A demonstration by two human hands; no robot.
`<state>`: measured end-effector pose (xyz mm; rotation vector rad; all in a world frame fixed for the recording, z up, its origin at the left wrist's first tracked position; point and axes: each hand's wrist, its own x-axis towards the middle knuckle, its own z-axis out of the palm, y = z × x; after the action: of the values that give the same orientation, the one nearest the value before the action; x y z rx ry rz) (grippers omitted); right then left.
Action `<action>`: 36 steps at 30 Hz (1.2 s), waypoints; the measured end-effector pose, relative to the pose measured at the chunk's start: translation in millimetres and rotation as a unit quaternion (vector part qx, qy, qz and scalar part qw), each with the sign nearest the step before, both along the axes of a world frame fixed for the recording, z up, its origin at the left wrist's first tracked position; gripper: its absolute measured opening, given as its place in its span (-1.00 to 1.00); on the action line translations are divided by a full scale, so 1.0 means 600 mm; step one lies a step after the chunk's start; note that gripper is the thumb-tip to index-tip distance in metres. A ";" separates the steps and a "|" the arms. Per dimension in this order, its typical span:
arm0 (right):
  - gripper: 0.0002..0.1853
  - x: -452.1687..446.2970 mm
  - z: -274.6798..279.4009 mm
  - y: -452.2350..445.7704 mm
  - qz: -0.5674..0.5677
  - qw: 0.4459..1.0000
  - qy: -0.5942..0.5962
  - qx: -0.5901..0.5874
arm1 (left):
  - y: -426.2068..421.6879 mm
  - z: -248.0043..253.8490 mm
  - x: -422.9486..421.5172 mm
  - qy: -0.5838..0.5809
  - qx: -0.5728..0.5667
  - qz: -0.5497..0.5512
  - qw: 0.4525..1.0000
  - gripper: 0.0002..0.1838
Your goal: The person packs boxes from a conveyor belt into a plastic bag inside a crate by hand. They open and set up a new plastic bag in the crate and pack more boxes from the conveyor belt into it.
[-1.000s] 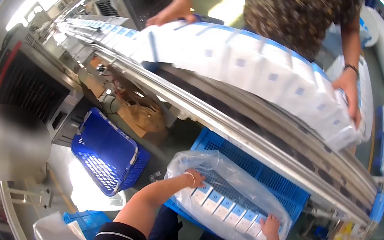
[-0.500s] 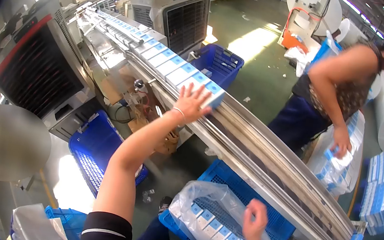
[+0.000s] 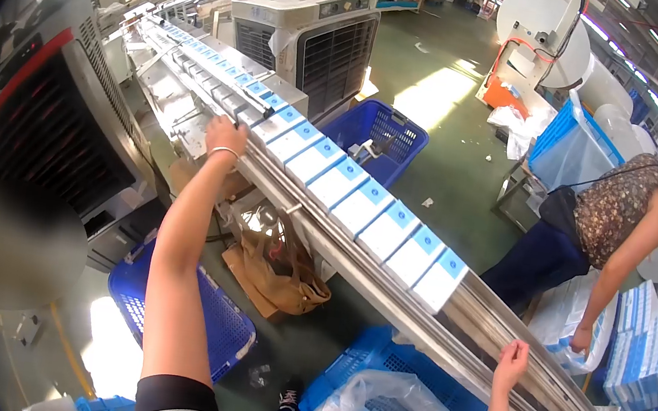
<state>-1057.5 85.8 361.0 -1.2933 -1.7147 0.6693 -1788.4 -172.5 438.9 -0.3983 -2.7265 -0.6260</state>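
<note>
A row of white and blue boxes (image 3: 346, 184) lies side by side along the conveyor (image 3: 490, 312). My left hand (image 3: 226, 137) is at the near rail of the conveyor, beyond the end of the larger boxes. Its fingers curl over the edge, and whatever they grip is hidden. Past the row's front end, my right hand (image 3: 511, 366) is held over the near side of the belt, fingers drawn together with nothing visible in them. Below it, a clear plastic bag (image 3: 383, 386) with several similar boxes sits in a blue crate (image 3: 329, 382).
A co-worker (image 3: 622, 213) bends over a bag of boxes at the right, beside stacked boxes (image 3: 646, 343). Behind the conveyor stand a dark blue basket (image 3: 414, 138) and an air cooler (image 3: 333, 55). A brown bag (image 3: 277, 274) and another blue basket (image 3: 220, 325) are below my left arm.
My left hand has left the front boxes and moved back along the conveyor to its near rail. The row has advanced toward the lower right. My right hand has moved from above the bag to the belt.
</note>
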 end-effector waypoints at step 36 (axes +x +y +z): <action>-0.15 0.488 0.124 0.134 0.040 0.960 -0.196 -0.197 | 0.226 -0.039 0.651 -0.103 0.046 -0.396 0.911 -0.30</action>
<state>-764.9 165.9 435.2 -1.7306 -2.0271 0.8786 -1398.0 -36.6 415.8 -1.5235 -2.6324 -1.0282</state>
